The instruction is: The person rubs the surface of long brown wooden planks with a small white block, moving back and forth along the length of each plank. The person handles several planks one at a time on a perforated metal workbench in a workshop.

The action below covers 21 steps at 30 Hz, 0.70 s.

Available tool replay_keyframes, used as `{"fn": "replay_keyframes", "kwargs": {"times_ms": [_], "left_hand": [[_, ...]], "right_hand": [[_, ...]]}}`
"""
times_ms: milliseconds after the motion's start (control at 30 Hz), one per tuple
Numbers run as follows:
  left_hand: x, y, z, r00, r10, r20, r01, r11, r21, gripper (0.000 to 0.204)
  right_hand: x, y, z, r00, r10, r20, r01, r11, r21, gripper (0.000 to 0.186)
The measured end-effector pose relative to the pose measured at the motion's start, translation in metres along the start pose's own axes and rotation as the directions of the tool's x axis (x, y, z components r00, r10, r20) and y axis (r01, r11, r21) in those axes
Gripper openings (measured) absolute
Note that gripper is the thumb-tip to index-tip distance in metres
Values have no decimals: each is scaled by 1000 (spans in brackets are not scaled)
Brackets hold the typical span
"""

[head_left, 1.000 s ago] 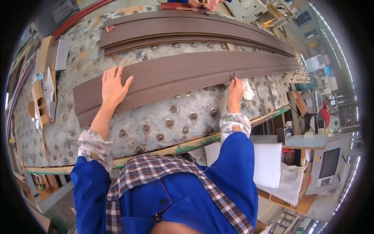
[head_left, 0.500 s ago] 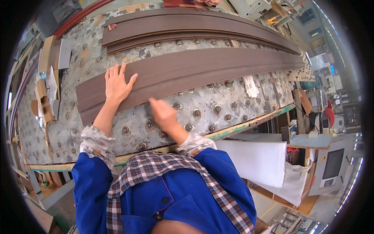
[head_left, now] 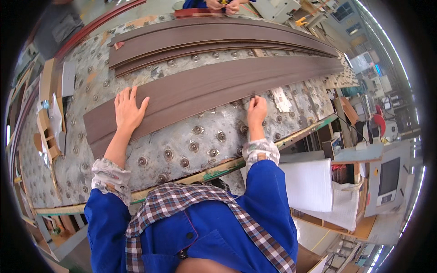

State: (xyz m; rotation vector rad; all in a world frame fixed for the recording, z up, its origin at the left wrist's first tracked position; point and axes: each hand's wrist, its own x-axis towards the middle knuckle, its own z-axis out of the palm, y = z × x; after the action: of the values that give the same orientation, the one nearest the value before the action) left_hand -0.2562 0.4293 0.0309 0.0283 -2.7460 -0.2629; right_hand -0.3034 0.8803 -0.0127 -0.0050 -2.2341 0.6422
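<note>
A long dark brown wooden board (head_left: 205, 85) with a lengthwise groove lies slantwise across a metal table (head_left: 214, 120) studded with ball rollers. My left hand (head_left: 129, 110) rests flat on its left end, fingers apart. By the board's near edge, right of the middle, my right hand (head_left: 257, 110) is closed in a pinch. A tiny dark tip shows above its fingers, too small to name. Whether those fingers touch the board I cannot tell.
More brown boards (head_left: 218, 32) lie stacked beyond, with a small reddish scrap (head_left: 119, 45) on them. A co-worker's hands (head_left: 224, 5) are at the far edge. Cardboard pieces (head_left: 47, 79) stand at the left; a white foam sheet (head_left: 307, 184) is at the lower right.
My right hand has moved right along the board's near edge, still closed. My left hand stays flat on the board. More of the co-worker shows at the far edge as the view has shifted.
</note>
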Motion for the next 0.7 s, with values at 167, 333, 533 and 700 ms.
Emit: {"fn": "replay_keyframes", "kwargs": {"times_ms": [167, 333, 533, 700], "left_hand": [[-4, -3, 3, 998, 18, -64, -19, 1000, -8, 55], [-19, -3, 5, 933, 344, -107, -357, 923, -144, 52], [-26, 25, 6, 899, 438, 17, -437, 899, -21, 65], [-37, 57, -3, 937, 343, 59, -344, 939, -1, 75]], "right_hand": [[-11, 23, -29, 999, 48, -20, -50, 992, -118, 9], [-85, -27, -67, 969, 245, -17, -244, 969, 46, 12], [-143, -41, -59, 779, 621, -90, -553, 747, 369, 20], [-139, -46, -51, 755, 614, -232, -574, 789, 221, 21]]}}
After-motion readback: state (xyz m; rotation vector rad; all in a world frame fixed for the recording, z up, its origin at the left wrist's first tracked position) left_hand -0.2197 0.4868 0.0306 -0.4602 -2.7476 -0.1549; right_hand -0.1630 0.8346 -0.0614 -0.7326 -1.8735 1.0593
